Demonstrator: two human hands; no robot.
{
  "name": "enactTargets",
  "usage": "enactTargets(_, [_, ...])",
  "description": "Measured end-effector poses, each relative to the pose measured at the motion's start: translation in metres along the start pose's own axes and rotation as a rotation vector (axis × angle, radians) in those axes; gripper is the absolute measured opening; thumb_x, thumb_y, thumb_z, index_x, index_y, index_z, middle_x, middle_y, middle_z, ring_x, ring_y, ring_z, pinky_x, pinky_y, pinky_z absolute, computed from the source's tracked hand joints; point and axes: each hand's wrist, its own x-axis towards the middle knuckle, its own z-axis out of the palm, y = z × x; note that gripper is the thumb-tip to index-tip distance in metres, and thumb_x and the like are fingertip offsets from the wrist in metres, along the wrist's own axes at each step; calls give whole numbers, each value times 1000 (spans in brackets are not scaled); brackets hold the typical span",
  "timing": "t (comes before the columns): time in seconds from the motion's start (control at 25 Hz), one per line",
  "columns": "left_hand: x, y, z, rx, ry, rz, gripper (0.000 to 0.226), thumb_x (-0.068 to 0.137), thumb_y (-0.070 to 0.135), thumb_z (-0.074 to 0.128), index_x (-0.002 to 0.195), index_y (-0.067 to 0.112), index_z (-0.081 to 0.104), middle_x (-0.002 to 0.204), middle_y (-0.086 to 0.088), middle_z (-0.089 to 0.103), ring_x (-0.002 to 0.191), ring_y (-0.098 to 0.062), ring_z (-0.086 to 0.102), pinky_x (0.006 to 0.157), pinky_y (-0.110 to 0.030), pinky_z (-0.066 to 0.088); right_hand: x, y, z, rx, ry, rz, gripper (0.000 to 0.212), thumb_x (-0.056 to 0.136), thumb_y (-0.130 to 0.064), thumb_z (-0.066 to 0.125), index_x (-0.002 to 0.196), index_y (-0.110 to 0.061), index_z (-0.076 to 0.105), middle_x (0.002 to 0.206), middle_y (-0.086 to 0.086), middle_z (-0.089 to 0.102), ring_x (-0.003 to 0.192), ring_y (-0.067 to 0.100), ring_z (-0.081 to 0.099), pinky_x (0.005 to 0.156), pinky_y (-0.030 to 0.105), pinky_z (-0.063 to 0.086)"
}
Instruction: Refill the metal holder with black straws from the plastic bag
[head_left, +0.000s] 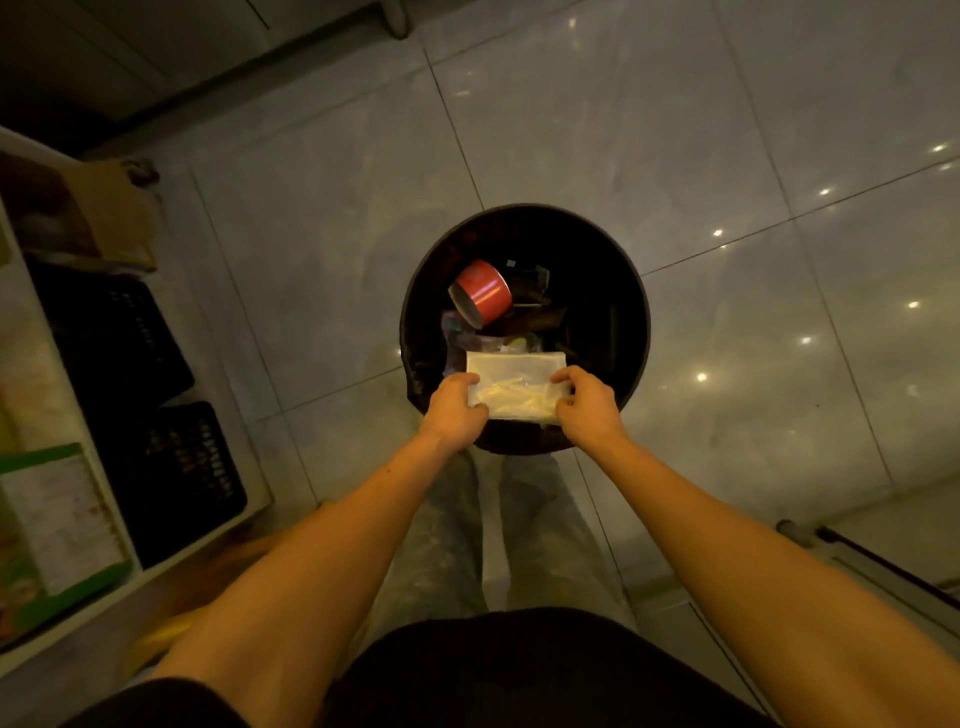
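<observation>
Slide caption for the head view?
Left hand and right hand hold a clear plastic bag over a black bin with a red cup inside.

A black top (519, 670) fills the bottom of the frame, with a short black sleeve (145, 701) at lower left above bare forearms. The left hand (454, 410) and right hand (589, 408) are bare. Lower centre show loose, pale grey, faintly mottled trousers (457, 525).
</observation>
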Motion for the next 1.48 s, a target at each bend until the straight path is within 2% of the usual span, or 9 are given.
enactTargets(0.12, [19,-4,1,-10,-38,-52,55,93,14,57,146,10,38,148,-13,42,133,-31,44,105,-35,39,17,0,11,-3,-28,59,40,87,0,48,124,-12,56,120,19,58,104,35,59,88,42,53])
enactTargets(0.32, [45,-14,8,-37,-110,-102,58,96,14,54,149,11,32,155,-13,34,138,-31,38,105,-35,36,40,2,25,1,-105,148,39,89,-2,47,126,-12,54,93,14,57,85,35,61,75,45,52])
enactTargets(0.44, [55,-13,16,-53,-106,-108,58,96,14,54,149,9,32,156,-13,32,140,-31,36,107,-35,35,48,7,28,19,-107,178,37,88,-3,50,123,-12,56,96,13,58,95,36,62,78,43,52])
enactTargets(0.6, [67,-8,24,-24,-74,-82,58,96,15,56,148,6,34,155,-16,32,137,-33,40,108,-38,37,60,13,31,64,-98,193,32,89,-8,53,120,-12,58,103,15,63,84,27,61,77,41,56])
enactTargets(0.76, [75,-7,31,-15,-45,-92,56,95,16,56,146,8,37,153,-16,33,128,-33,49,94,-33,43,65,14,35,45,-114,173,31,88,-10,54,119,-15,58,111,17,63,93,31,63,81,44,57])
enactTargets(1.0, [79,-5,35,30,-20,-50,52,92,16,58,141,10,41,153,-14,24,134,-35,39,105,-37,41,65,13,32,20,-126,105,35,85,-6,54,119,-15,59,113,18,62,91,31,63,77,42,57])
enactTargets(1.12, [77,0,30,30,39,13,48,92,14,60,137,7,48,152,-14,31,138,-33,36,111,-37,36,63,10,25,3,-85,53,34,86,-6,53,118,-15,60,112,17,62,85,28,63,68,34,53])
enactTargets(1.24, [71,7,22,48,135,118,42,90,8,57,132,5,53,150,-15,38,139,-30,36,112,-32,29,58,5,19,31,-47,22,31,89,-8,53,118,-16,60,116,16,61,93,29,63,76,39,55])
enactTargets(1.48, [43,21,1,21,210,263,38,90,9,53,128,7,55,135,-13,50,124,-29,49,104,-35,38,39,-17,-4,83,50,-110,35,90,-11,55,126,-13,56,120,11,60,100,15,54,83,24,42])
